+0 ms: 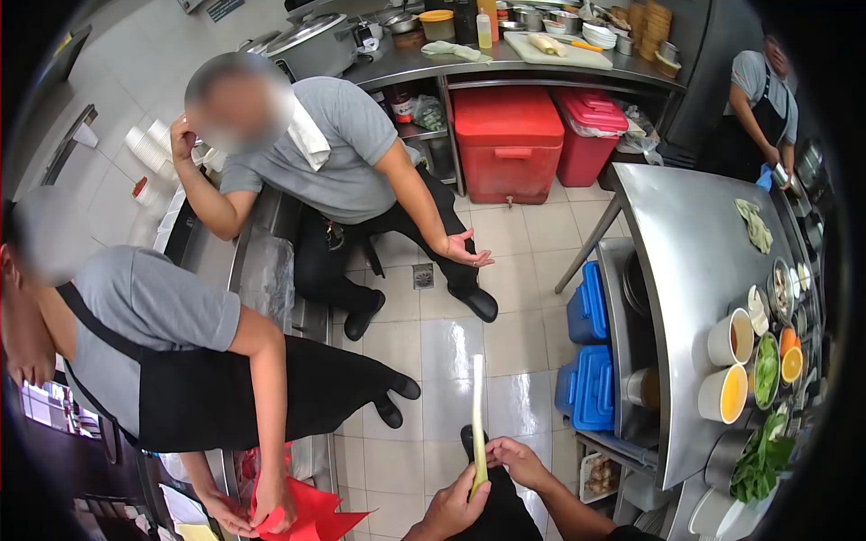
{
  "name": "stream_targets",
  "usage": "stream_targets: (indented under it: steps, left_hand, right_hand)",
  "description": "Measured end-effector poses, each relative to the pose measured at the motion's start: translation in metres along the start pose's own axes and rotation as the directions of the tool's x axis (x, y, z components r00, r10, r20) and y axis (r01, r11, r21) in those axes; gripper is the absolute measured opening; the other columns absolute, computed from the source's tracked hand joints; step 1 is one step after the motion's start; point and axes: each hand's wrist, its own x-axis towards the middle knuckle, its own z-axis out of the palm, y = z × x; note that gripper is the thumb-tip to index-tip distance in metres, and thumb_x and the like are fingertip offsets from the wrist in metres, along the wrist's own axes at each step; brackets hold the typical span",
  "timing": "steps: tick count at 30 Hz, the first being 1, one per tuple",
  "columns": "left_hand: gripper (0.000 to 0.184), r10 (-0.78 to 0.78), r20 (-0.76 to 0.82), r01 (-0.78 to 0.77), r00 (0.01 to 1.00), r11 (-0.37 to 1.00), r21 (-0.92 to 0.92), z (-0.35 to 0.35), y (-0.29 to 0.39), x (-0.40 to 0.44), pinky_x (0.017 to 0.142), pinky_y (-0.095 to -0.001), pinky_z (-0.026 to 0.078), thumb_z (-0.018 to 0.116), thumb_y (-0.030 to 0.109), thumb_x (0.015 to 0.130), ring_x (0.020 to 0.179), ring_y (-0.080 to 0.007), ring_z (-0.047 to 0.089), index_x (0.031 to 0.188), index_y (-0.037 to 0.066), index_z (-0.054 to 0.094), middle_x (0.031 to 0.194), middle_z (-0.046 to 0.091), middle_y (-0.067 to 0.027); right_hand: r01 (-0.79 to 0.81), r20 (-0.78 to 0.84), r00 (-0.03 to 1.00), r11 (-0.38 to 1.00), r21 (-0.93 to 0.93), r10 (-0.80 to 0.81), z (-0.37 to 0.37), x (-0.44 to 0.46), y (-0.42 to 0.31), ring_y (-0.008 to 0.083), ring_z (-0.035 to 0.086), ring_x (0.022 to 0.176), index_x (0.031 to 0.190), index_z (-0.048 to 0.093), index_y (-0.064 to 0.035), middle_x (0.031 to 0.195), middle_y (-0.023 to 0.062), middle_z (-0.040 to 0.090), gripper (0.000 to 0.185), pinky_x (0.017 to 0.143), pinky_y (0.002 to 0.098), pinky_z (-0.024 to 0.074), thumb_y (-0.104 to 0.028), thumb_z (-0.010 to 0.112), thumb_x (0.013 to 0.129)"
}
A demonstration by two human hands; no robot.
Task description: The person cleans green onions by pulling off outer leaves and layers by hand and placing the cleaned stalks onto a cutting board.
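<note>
A long, slim vegetable stalk (478,406), white at the top and pale green lower down, stands nearly upright in front of me. It looks like a leek. My left hand (454,507) is closed round its lower green end. My right hand (519,464) is just to the right of the stalk, fingers loosely bent and apart, fingertips close to it. Whether they touch it I cannot tell.
A steel table (663,261) on the right bears tubs, greens and a cloth (753,225). Blue bins (591,388) sit below it. Two people are on the left, one holding red material (311,512); another stands far right. A red cooler (508,144) is ahead.
</note>
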Motion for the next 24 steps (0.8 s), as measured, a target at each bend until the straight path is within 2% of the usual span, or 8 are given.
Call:
stream_targets:
  steps: [1,2,5,9,11,13,20,24]
  left_hand:
    - [0.042,-0.011,-0.049,0.01,0.999,0.999,-0.035,-0.001,0.001,0.007,0.064,-0.035,0.051,0.054,0.02,0.091,0.072,-0.0271,0.067,0.127,0.001,0.041,0.085,0.063,-0.0156]
    - [0.043,0.029,-0.061,-0.033,0.998,0.997,-0.072,-0.003,-0.004,0.017,0.063,-0.0345,0.051,0.054,0.021,0.092,0.073,-0.0268,0.067,0.128,0.001,0.04,0.085,0.064,-0.0153]
    - [0.046,-0.057,-0.107,0.056,0.993,0.998,-0.015,-0.01,-0.003,0.03,0.063,-0.0338,0.051,0.054,0.022,0.093,0.073,-0.0255,0.067,0.13,0.0,0.038,0.082,0.065,-0.0133]
    - [0.049,-0.016,-0.208,0.004,0.978,0.998,-0.057,-0.008,-0.009,0.036,0.061,-0.031,0.051,0.056,0.018,0.092,0.069,-0.017,0.065,0.131,-0.004,0.035,0.081,0.065,-0.0112]
    - [0.05,0.0,-0.198,-0.021,0.98,0.995,-0.102,-0.004,-0.017,0.034,0.059,-0.0269,0.05,0.058,0.013,0.091,0.068,-0.0123,0.062,0.13,-0.005,0.032,0.082,0.065,-0.0109]
    - [0.048,-0.072,-0.136,0.028,0.988,0.954,-0.298,-0.003,-0.015,0.03,0.057,-0.0239,0.048,0.058,0.009,0.091,0.067,-0.0103,0.06,0.126,-0.005,0.03,0.084,0.063,-0.0106]
    - [0.045,0.061,-0.152,-0.089,0.987,0.978,-0.187,0.007,-0.013,0.005,0.057,-0.0265,0.048,0.058,0.017,0.092,0.065,-0.0118,0.061,0.117,-0.006,0.028,0.079,0.063,-0.0098]
    - [0.045,0.123,-0.138,-0.159,0.983,0.942,-0.294,0.015,-0.008,-0.033,0.057,-0.0268,0.049,0.058,0.017,0.092,0.066,-0.0118,0.061,0.115,-0.006,0.028,0.082,0.063,-0.0107]
  right_hand:
    - [-0.061,0.071,0.996,0.984,0.166,0.05,0.005,-0.002,-0.013,0.0173,0.058,0.101,0.111,0.055,0.0005,0.107,0.0087,0.061,0.026,0.092,0.0321,0.0441,-0.015,0.038,0.099]
    - [-0.067,0.146,0.988,0.986,0.155,0.044,0.01,-0.005,-0.025,0.0162,0.055,0.106,0.122,0.049,-0.0004,0.112,0.008,0.058,0.036,0.096,0.0333,0.0418,-0.027,0.036,0.101]
    - [-0.044,0.231,0.973,0.988,0.149,0.009,0.019,-0.012,-0.028,0.0171,0.053,0.11,0.126,0.044,0.001,0.118,0.0097,0.055,0.042,0.098,0.0329,0.0403,-0.032,0.04,0.1]
    - [0.033,0.268,0.963,0.999,0.038,-0.042,0.032,-0.018,-0.047,0.0128,0.051,0.11,0.127,0.045,0.0002,0.119,0.0069,0.054,0.038,0.095,0.0284,0.0407,-0.024,0.048,0.098]
    - [0.083,0.251,0.963,0.995,0.057,-0.095,0.035,-0.022,-0.05,0.0112,0.053,0.104,0.125,0.046,-0.0003,0.112,0.0057,0.056,0.035,0.09,0.0263,0.0427,-0.019,0.051,0.096]
    - [0.087,0.184,0.979,0.996,0.005,-0.086,0.034,-0.028,-0.04,0.009,0.055,0.093,0.12,0.049,-0.0005,0.1,0.003,0.059,0.03,0.082,0.0247,0.0442,-0.02,0.05,0.097]
    - [0.127,0.154,0.981,0.992,-0.023,-0.122,0.043,-0.063,-0.036,0.0082,0.054,0.074,0.101,0.054,-0.0033,0.082,-0.0001,0.058,0.019,0.07,0.0244,0.0438,-0.022,0.049,0.097]
    - [0.127,0.091,0.988,0.99,-0.064,-0.121,0.06,-0.103,-0.026,0.009,0.054,0.072,0.097,0.055,-0.0036,0.079,0.0005,0.058,0.024,0.068,0.0238,0.0438,-0.026,0.046,0.098]
